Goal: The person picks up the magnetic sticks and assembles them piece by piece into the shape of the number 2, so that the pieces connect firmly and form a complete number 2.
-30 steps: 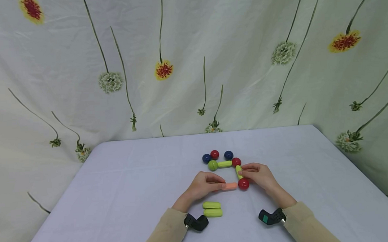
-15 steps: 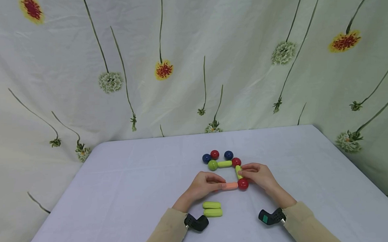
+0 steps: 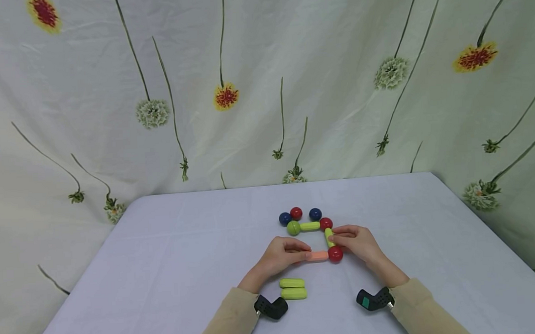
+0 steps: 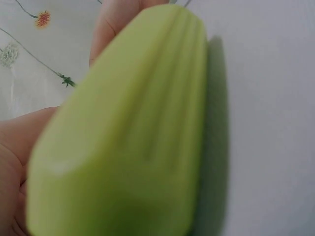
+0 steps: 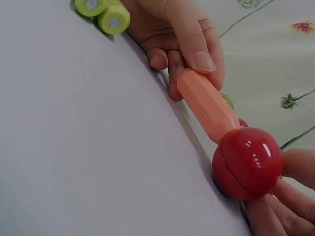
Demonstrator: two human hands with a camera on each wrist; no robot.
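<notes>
My left hand pinches the orange ridged stick between thumb and fingers. In the right wrist view the stick's far end touches a glossy red ball. From that ball a yellow-green stick runs back to a second red ball. My right hand pinches this yellow-green stick from the right. Another yellow-green stick leads left from the second red ball to a green ball. A yellow-green stick fills much of the left wrist view, hiding most of my left hand.
Two loose yellow-green sticks lie side by side near my left wrist, with grey discs on their ends. Behind the chain sit two dark blue balls and another red ball. A white cloth covers the table.
The near red ball has shifted very slightly left, and the orange stick's end has closed up against it. Both hands have stayed almost still, keeping their pinches.
</notes>
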